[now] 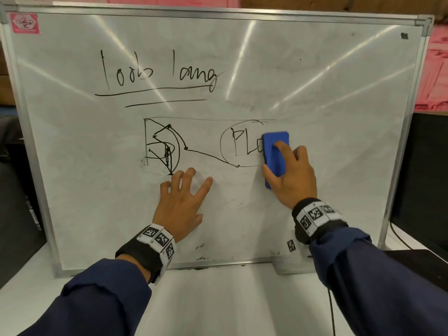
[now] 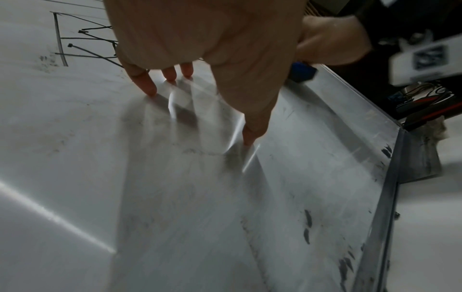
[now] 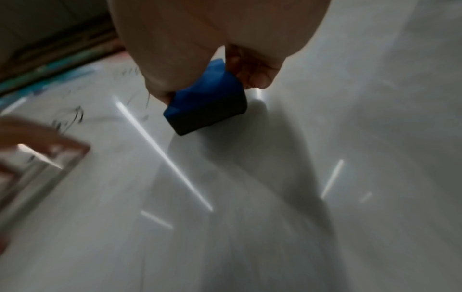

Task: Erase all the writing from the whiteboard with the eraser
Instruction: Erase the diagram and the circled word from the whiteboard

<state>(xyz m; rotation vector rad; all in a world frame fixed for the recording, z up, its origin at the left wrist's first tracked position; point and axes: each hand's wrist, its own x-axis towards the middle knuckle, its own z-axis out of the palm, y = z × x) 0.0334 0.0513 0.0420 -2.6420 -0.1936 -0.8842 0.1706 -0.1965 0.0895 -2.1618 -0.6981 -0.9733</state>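
Note:
A framed whiteboard (image 1: 315, 69) leans upright on a white table. Black writing (image 1: 157, 73) with two underlines fills its upper middle; below are a scribbled sketch (image 1: 162, 146) and a circled "PL" (image 1: 240, 144). My right hand (image 1: 288, 170) grips a blue eraser (image 1: 274, 146) and presses it flat on the right edge of that circle; the eraser (image 3: 207, 100) shows a dark felt underside in the right wrist view. My left hand (image 1: 184, 197) rests with spread straight fingers (image 2: 147, 85) on the board below the sketch.
The white table (image 1: 218, 299) runs in front of the board. Dark equipment (image 1: 426, 178) stands at the right, with a cable beside it, and a black unit (image 1: 14, 190) at the left. Pink sheets (image 1: 436, 69) lie behind. Marker smudges (image 2: 307, 223) dot the board's lower edge.

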